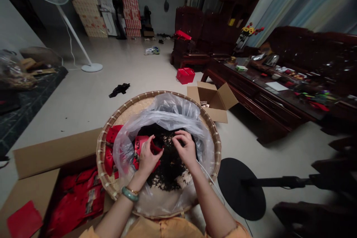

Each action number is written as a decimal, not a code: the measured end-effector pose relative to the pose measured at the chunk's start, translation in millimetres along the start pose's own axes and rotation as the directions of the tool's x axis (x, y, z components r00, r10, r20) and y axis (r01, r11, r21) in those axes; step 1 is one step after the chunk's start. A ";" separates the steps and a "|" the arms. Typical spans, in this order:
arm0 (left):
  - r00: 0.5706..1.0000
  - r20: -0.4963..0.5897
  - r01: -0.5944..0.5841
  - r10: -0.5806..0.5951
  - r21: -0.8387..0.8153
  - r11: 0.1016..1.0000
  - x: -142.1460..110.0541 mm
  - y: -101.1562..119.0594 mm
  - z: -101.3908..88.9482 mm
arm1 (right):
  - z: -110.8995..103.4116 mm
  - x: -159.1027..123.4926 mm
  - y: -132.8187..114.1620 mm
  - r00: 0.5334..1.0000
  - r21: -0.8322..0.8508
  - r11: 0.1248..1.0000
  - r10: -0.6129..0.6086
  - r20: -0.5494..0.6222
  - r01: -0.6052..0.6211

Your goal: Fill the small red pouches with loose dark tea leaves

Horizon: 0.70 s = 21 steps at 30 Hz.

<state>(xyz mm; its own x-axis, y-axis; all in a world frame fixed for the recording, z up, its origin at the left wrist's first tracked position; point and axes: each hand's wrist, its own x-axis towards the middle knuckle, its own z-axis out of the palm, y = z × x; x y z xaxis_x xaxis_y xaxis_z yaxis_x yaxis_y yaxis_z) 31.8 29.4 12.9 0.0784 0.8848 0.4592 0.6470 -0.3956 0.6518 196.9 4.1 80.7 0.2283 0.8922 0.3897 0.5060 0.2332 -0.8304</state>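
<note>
My left hand (148, 156) is wrapped round a red packet (139, 142) with its mouth held open; dark stuff shows at the opening. To the right, my right hand (185, 147) has its thumb and fingers brought together in a pinch above a heap of loose, dark, dried shreds (167, 174). Whatever the pinch holds, if anything, is too small to make out. The heap lies in a clear plastic bag (119, 152) spread open inside a round woven bamboo tray (101, 156). More red packets (109, 156) lie at the tray's left side.
An open cardboard box (55, 148) full of red packets (80, 197) stands at the lower left. Beyond the tray is a smaller open box (220, 115). A black round stand base (241, 189) lies to the right, near a dark wooden table (251, 104). A white fan (92, 67) stands back left.
</note>
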 end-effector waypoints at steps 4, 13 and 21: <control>0.998 -0.035 0.059 -0.060 -0.028 0.998 -1.1 5.1 0.6 | -5.1 -1.7 -1.8 0.999 -0.086 0.996 -0.007 0.033 0.010; 0.993 0.103 0.067 -0.057 -0.097 0.993 -13.3 8.9 5.1 | 13.0 -17.5 -30.0 0.897 -0.350 0.910 -0.050 0.439 0.222; 0.991 0.128 0.044 -0.038 -0.044 0.998 -13.0 9.0 4.0 | 9.4 -15.4 -22.9 0.864 -0.274 0.933 -0.071 0.498 0.235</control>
<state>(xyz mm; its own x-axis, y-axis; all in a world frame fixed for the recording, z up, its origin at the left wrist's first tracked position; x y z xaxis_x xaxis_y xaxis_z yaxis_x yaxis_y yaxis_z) 39.6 15.3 10.3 0.1499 0.9235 0.3532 0.6158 -0.3667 0.6973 174.0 -11.4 90.0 -0.2532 0.9471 0.1972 0.7533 0.3209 -0.5741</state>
